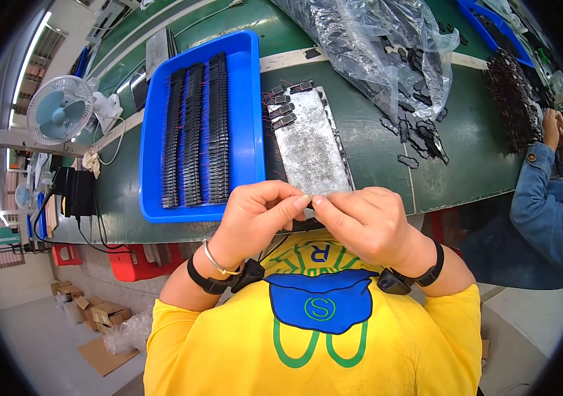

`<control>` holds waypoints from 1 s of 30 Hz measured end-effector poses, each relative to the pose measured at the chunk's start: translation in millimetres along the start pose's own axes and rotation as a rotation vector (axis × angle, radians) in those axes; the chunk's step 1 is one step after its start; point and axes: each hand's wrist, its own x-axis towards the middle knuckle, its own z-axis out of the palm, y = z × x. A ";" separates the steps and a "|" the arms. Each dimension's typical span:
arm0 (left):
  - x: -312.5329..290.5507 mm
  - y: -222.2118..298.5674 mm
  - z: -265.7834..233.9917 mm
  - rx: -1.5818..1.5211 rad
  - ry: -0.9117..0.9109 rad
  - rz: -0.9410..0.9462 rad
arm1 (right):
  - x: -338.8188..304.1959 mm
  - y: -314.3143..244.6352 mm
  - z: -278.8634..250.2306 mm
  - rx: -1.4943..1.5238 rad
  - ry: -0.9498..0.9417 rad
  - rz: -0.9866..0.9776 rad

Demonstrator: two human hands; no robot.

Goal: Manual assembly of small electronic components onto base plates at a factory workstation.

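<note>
At the centre of the frame, the left hand (253,212) and the right hand (372,223) meet, thumb tips almost touching. Each hand has thumb and forefinger drawn together in a narrow pinch, and between them they hold a small dark part (310,205), most of it covered by the fingers, so its full shape cannot be made out. The part lies right at the meeting fingertips, just below the lower end of a worn, silvery metal plate (311,142) at the upper centre. Small black pieces with reddish wires (282,109) sit along the plate's upper left edge. To the left of the plate, a blue tray (247,132) carries three long rows of black parts (193,135). At the upper right, loose black pieces (419,138) lie on the green table (377,168) by the mouth of a clear plastic bag (354,46).
</note>
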 end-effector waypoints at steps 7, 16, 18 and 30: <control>8.6 -1.6 -14.9 -0.299 -0.216 -0.170 | 1.5 1.7 -3.0 0.026 0.002 -0.062; 7.8 -4.0 -12.6 -0.373 -0.234 -0.196 | -3.1 3.6 0.8 0.145 0.084 0.036; 6.5 -4.4 -12.8 -0.384 -0.153 -0.096 | -1.7 4.0 -3.4 0.277 0.147 0.140; 9.1 -10.4 -18.1 -0.384 -0.164 -0.044 | -74.1 70.1 -68.1 -0.160 -0.043 0.635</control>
